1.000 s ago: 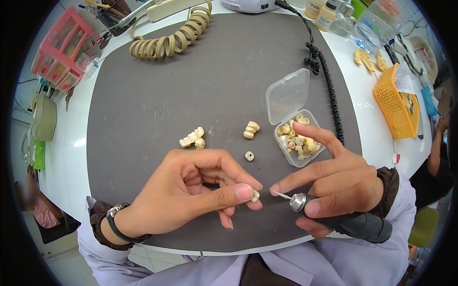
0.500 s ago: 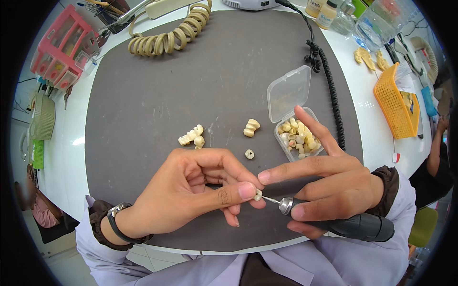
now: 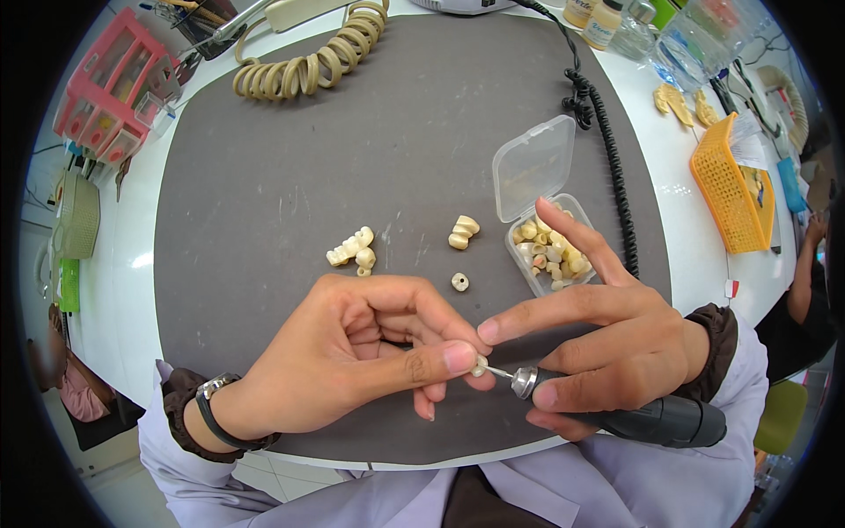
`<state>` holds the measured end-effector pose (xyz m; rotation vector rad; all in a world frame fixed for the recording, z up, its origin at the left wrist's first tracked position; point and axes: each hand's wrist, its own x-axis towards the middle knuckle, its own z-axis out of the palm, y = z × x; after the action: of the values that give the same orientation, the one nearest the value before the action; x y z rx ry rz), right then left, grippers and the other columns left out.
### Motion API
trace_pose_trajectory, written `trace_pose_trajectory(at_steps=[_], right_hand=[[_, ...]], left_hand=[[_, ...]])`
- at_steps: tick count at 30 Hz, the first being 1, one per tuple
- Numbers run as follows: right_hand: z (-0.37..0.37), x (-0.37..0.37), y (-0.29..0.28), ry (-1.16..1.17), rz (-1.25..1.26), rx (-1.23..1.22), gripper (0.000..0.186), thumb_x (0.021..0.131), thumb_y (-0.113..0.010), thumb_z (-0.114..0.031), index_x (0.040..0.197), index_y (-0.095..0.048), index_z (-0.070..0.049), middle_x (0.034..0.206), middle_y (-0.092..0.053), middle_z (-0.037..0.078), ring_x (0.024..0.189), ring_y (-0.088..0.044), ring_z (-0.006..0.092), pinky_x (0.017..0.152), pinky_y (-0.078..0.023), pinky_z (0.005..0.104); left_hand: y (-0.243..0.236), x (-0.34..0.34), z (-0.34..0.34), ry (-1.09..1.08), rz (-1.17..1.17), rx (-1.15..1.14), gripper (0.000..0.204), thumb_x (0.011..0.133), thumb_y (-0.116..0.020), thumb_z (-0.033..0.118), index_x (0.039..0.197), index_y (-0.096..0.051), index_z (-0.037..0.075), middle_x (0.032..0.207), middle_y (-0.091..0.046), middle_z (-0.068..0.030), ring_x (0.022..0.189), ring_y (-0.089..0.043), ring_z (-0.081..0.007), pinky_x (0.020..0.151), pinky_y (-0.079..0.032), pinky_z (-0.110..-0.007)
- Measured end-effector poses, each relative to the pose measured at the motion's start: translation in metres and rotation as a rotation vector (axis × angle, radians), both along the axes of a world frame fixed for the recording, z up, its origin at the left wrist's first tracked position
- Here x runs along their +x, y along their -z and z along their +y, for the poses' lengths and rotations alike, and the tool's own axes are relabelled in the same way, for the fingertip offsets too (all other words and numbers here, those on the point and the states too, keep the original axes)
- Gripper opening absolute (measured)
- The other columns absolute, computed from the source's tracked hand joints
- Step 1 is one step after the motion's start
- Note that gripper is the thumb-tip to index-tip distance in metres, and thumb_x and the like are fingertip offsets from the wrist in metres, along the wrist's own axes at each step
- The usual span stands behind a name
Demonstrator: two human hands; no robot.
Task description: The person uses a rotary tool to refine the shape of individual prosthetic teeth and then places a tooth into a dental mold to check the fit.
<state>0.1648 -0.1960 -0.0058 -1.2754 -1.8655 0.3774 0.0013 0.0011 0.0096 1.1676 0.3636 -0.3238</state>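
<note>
Pinched between thumb and fingertips, a small ivory tooth crown (image 3: 480, 366) is in my left hand (image 3: 361, 352). My right hand (image 3: 616, 339) grips a dark rotary handpiece (image 3: 656, 422) with a silver nose (image 3: 525, 381); its thin bit meets the crown, and my middle fingertip rests by my left fingers. My right index finger is raised in front of a clear lidded box (image 3: 531, 167) of assorted tooth crowns (image 3: 550, 246). On the grey mat (image 3: 264, 176) lie joined crown pieces (image 3: 350, 246), another short block (image 3: 463, 231) and a single crown with a hole (image 3: 459, 282).
A beige coiled hose (image 3: 299, 75) and black coiled cord (image 3: 607, 167) lie on the mat. Around it stand a pink organizer (image 3: 101, 88), green basket (image 3: 79, 220), bottles (image 3: 603, 26) and yellow basket (image 3: 722, 185). Other people sit at far left and far right (image 3: 805, 282).
My right hand has moved left, bringing the bit from apart to touching the crown, and its index finger has lifted higher. My left hand has shifted slightly.
</note>
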Motion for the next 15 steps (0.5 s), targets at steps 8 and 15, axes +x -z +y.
trace_pose_trajectory(at_steps=[8,15], right_hand=[[0.0012,0.0005,0.0015,-0.010,-0.022,0.023,0.031,0.077,-0.079,-0.003,0.100,-0.062,-0.015,0.072,-0.061,0.000,0.105,-0.069,0.0325,0.105,-0.017,0.0819],[0.0008,-0.0005,0.0005,-0.008,-0.054,0.026,0.025,0.076,-0.080,-0.005,0.092,-0.062,-0.013,0.067,-0.058,-0.001,0.103,-0.070,0.0322,0.104,-0.022,0.0801]], left_hand=[[-0.0004,0.0003,0.0006,-0.006,0.013,-0.012,0.012,0.093,-0.067,0.006,0.097,-0.063,-0.005,0.091,-0.069,-0.0162,0.080,-0.071,-0.0199,0.058,-0.057,-0.027],[-0.0012,0.0007,-0.0001,0.000,0.027,-0.046,0.013,0.093,-0.067,0.005,0.097,-0.063,-0.006,0.091,-0.070,-0.0177,0.074,-0.069,-0.0171,0.059,-0.057,-0.027]])
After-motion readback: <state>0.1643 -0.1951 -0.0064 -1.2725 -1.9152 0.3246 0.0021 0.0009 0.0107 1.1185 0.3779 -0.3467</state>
